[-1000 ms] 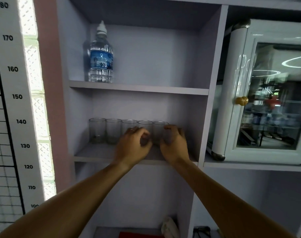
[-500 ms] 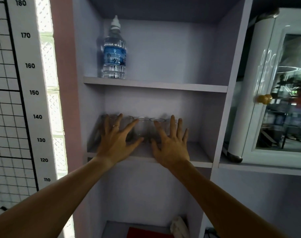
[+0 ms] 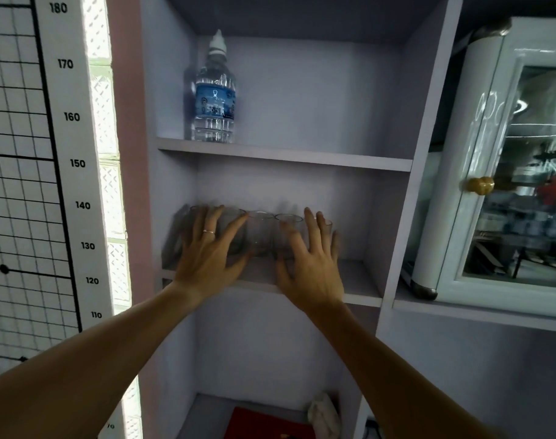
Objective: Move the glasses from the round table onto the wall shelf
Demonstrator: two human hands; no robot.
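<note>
Several clear glasses (image 3: 260, 232) stand in a row at the back of the middle wall shelf (image 3: 355, 283). My left hand (image 3: 207, 258), with a ring on one finger, is spread open in front of the left glasses and hides part of them. My right hand (image 3: 311, 264) is spread open in front of the right glasses. Neither hand holds a glass. The round table is out of view.
A water bottle (image 3: 214, 93) stands on the shelf above. A white glass-door cabinet (image 3: 504, 160) with a gold knob sits to the right. A height chart (image 3: 70, 160) hangs at the left. A red item (image 3: 267, 423) and a white cloth (image 3: 324, 416) lie on the lower shelf.
Both hands let go of the two right-hand glasses, opened their fingers and drew back a little from the row. The view shifted left.
</note>
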